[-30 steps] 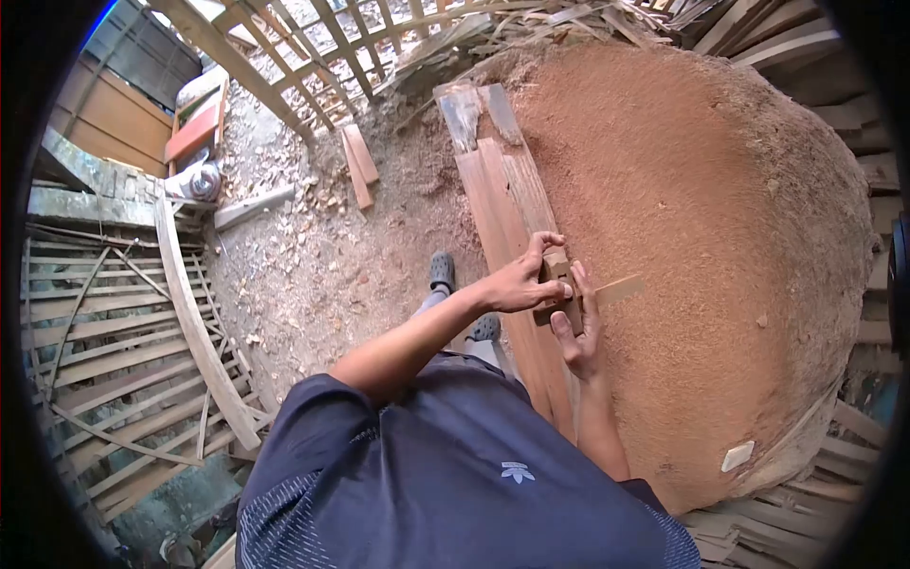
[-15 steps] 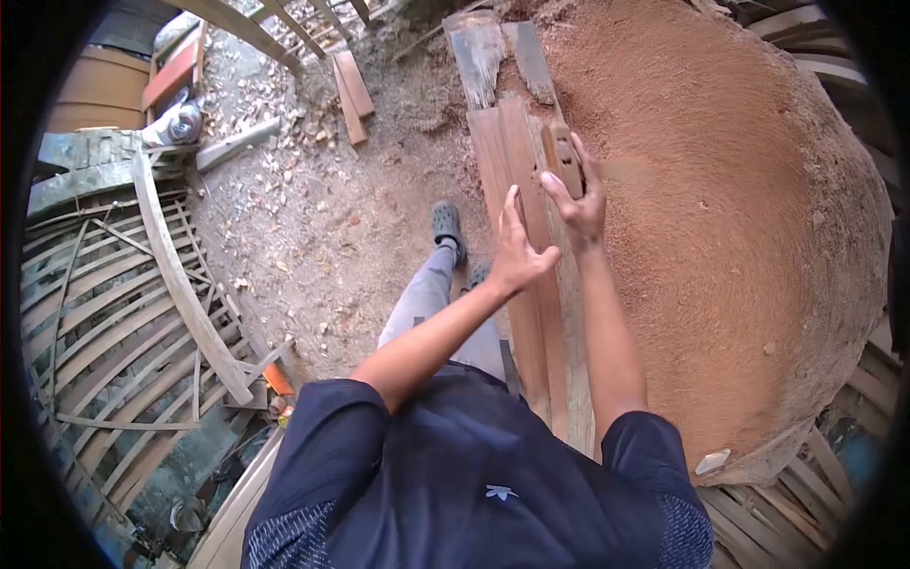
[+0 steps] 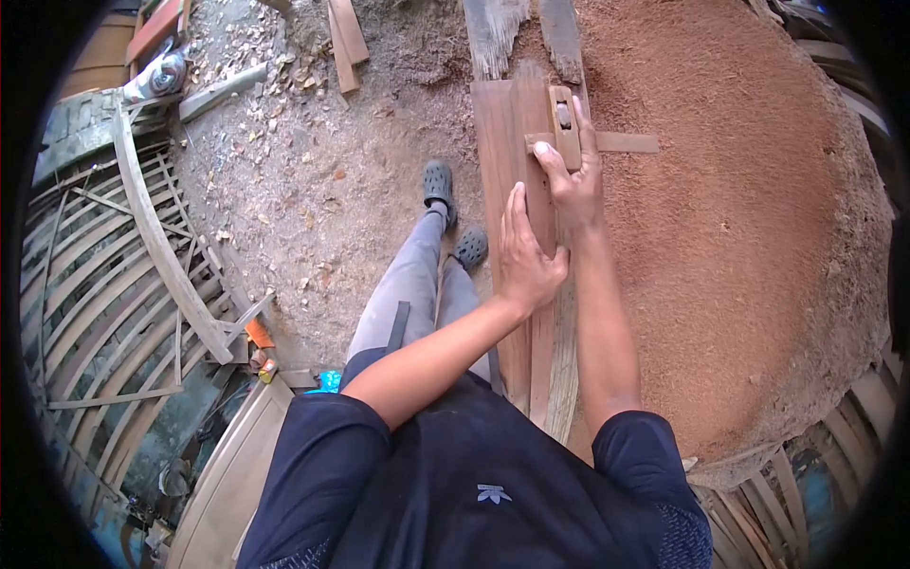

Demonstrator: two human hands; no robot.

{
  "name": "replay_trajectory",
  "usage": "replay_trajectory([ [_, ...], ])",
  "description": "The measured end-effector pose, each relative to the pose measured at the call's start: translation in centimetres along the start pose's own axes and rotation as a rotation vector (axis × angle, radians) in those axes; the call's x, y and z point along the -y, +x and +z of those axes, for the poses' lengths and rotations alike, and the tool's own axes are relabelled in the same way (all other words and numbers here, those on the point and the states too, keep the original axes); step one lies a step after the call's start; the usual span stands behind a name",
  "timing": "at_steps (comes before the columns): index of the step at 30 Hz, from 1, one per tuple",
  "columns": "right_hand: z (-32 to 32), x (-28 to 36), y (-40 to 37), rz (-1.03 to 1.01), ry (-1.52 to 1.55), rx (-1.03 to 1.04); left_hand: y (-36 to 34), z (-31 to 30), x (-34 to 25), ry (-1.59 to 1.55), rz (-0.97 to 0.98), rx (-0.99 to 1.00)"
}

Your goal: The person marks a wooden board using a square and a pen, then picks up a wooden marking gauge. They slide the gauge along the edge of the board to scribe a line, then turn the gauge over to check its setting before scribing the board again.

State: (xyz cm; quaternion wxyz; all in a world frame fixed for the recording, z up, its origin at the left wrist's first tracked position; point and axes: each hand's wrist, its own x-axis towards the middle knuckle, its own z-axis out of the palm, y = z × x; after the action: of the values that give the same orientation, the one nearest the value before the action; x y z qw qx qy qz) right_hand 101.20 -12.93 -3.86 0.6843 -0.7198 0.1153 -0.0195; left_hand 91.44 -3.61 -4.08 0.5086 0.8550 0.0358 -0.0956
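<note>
My right hand (image 3: pixel 576 185) grips a small wooden hand plane (image 3: pixel 566 128), thumb on its near left side and fingers along its right. A flat wooden bar (image 3: pixel 630 142) crosses at the plane and sticks out to both sides; how it joins the plane is hidden. The plane is over the far part of a long reddish-brown board (image 3: pixel 500 142), towards its right edge. My left hand (image 3: pixel 527 261) is over the board nearer my body, fingers stretched forward and thumb apart, holding nothing.
Weathered planks (image 3: pixel 495 38) extend beyond the board. To the right rises a big mound of sawdust (image 3: pixel 720 247). Wood chips litter the ground at left, near loose wood pieces (image 3: pixel 349 38). A curved timber (image 3: pixel 161 228) and stacked slats (image 3: pixel 85 284) stand far left.
The view has shifted, and the plane now appears straighter, with its crossing bar clearly visible. My left hand has come lower and closer to the board.
</note>
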Motion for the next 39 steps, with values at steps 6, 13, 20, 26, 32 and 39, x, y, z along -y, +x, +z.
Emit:
replay_trajectory([
  [6, 0.6, 0.7, 0.9, 0.012, -0.044, -0.045, -0.1, 0.0, 0.2, 0.001, 0.020, -0.002],
  [13, 1.0, 0.0, 2.0, 0.078, 0.023, -0.053, 0.0, -0.1, 0.4, 0.009, 0.037, 0.014],
  [20, 0.8, 0.9, 1.3, 0.126, -0.063, -0.063, -0.6, 0.1, 0.8, -0.015, -0.006, 0.055],
  [26, 0.5, -2.0, 1.2, -0.044, -0.047, -0.053, 0.5, 0.0, 0.7, 0.005, 0.036, 0.031],
  [32, 0.4, -2.4, 1.6, -0.108, -0.125, -0.064, 0.5, -0.1, 0.6, 0.019, 0.030, 0.032],
  [39, 0.9, -0.3, 1.8, -0.238, -0.251, -0.085, 0.0, -0.2, 0.5, -0.011, 0.050, 0.018],
])
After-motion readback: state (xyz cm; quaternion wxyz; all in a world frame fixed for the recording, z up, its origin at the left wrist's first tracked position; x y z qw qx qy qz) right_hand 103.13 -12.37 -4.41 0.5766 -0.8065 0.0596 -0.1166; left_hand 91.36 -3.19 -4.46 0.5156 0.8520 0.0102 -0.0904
